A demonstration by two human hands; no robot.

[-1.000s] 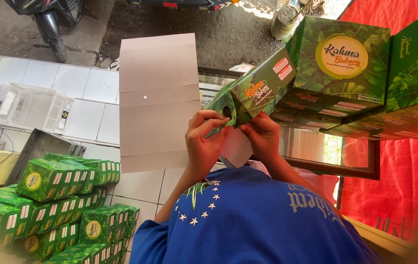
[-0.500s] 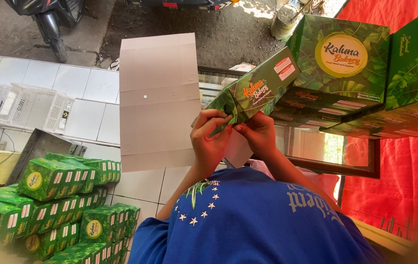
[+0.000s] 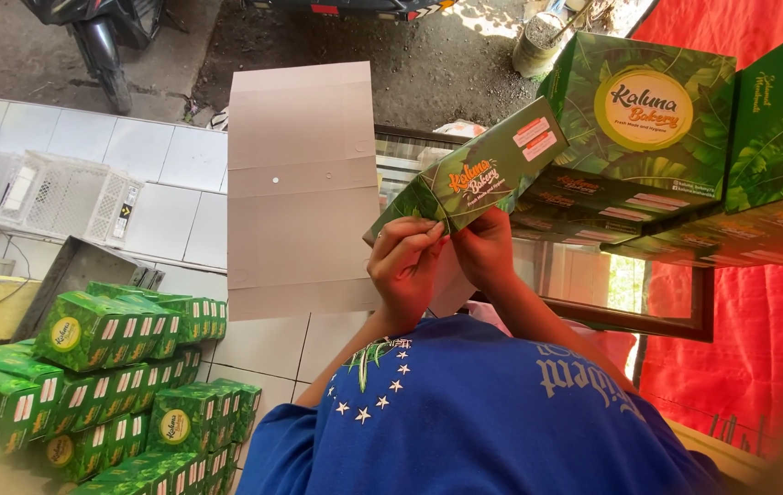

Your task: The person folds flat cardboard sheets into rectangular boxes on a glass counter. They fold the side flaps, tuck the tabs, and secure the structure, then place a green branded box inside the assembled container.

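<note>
Both my hands hold a long green printed carton box (image 3: 488, 170) in front of my blue shirt (image 3: 474, 422). My left hand (image 3: 405, 261) pinches the box's lower left end with its fingertips. My right hand (image 3: 485, 247) grips the underside of the same end, touching the left hand. The box tilts up towards the right. A flat grey-brown cardboard sheet (image 3: 304, 183) stands just left of the box; I cannot tell whether the two are joined.
Finished green boxes (image 3: 648, 110) are stacked at the upper right, over a glass-topped counter (image 3: 593, 275) and red cloth (image 3: 740, 348). More green boxes (image 3: 107, 367) are piled at lower left on the white tiled floor (image 3: 153, 156). A white plastic crate (image 3: 61, 197) lies at left, and a motorbike wheel (image 3: 107, 64) is at top.
My hands and the green box have shifted slightly to the right. The fingers have closed tighter on the box's end.
</note>
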